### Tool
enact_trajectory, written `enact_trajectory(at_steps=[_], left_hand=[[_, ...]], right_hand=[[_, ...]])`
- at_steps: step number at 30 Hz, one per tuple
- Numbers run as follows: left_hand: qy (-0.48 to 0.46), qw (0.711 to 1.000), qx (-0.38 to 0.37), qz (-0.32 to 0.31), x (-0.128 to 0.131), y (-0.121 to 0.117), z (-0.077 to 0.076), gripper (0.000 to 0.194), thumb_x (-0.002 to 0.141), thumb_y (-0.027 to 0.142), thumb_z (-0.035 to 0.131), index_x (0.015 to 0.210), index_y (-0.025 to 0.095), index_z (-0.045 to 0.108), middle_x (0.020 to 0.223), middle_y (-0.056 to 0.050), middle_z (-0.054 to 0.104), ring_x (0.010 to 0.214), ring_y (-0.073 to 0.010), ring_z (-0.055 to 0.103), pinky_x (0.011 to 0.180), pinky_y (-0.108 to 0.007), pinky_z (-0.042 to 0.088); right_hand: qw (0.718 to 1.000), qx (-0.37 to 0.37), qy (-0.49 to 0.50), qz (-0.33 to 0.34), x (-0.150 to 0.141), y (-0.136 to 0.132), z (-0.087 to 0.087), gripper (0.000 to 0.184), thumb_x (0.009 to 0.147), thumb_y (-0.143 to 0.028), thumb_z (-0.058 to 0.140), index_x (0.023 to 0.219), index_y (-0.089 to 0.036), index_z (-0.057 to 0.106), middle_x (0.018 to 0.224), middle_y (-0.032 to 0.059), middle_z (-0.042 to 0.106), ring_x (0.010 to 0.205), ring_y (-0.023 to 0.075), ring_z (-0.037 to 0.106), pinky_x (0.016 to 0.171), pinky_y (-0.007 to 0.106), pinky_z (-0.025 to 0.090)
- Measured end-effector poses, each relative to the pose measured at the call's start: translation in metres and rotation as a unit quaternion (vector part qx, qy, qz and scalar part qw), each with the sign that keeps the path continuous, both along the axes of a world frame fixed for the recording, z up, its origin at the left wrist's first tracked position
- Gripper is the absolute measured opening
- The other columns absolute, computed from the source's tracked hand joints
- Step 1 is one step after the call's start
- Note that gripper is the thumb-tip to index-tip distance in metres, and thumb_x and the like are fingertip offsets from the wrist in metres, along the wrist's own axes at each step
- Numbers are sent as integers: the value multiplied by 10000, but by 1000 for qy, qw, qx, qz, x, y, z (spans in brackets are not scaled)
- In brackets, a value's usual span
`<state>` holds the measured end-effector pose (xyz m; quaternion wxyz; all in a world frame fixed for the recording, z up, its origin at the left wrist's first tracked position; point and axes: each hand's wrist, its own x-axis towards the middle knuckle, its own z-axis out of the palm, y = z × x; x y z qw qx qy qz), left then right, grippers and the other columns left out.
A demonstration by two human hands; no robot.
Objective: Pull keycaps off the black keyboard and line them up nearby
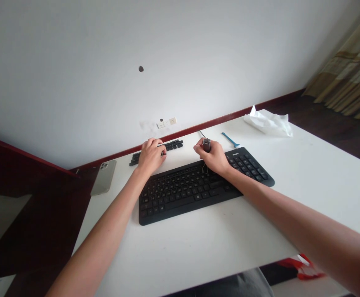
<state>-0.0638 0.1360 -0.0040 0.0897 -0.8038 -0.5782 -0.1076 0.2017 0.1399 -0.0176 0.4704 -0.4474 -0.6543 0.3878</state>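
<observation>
Keyboard [180,202], frame centre: likely light, stiff; take it by the rim. Right hand [217,159] clenched round dark-handled wire tool [206,144]. Left hand [150,156] at loose keycaps [175,144], left of centre; grip unclear.

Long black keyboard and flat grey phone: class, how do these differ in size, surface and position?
The long black keyboard is larger than the flat grey phone. The keyboard shows rows of keys; the phone shows a smooth back with camera lenses. The phone lies left of the keyboard. Both rest on the white table.
</observation>
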Motion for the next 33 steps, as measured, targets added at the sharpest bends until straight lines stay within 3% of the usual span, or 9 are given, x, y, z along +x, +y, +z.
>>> enact_trajectory(at_steps=[22,28,33], left_hand=[[-13,999,35,35,0,-6,-6,77,901,239,754,967,249,715,1269,-72,663,1267,-312,515,1076,-480,418],[-38,997,44,49,-14,-5,10,312,867,311,811,1147,254,687,1283,-80,668,1275,-329,510,1076,-480,425],[-132,991,-1,33,-13,-13,24,213,937,348,732,1127,257,704,1159,-50,715,1103,-277,617,973,-417,500]], right_hand=[[1000,-1,-4,5,1,1,-1,234,893,-402,627,767,-209,586,639,-24,531,631,162,509,636,301,407],[1000,3,-12,7,1,-1,3,254,908,-402,621,753,-205,584,613,-26,536,605,154,479,628,310,378],[999,-18,25,11,1,0,1,364,926,-500,632,719,-218,534,604,-21,515,597,157,460,610,313,377]])
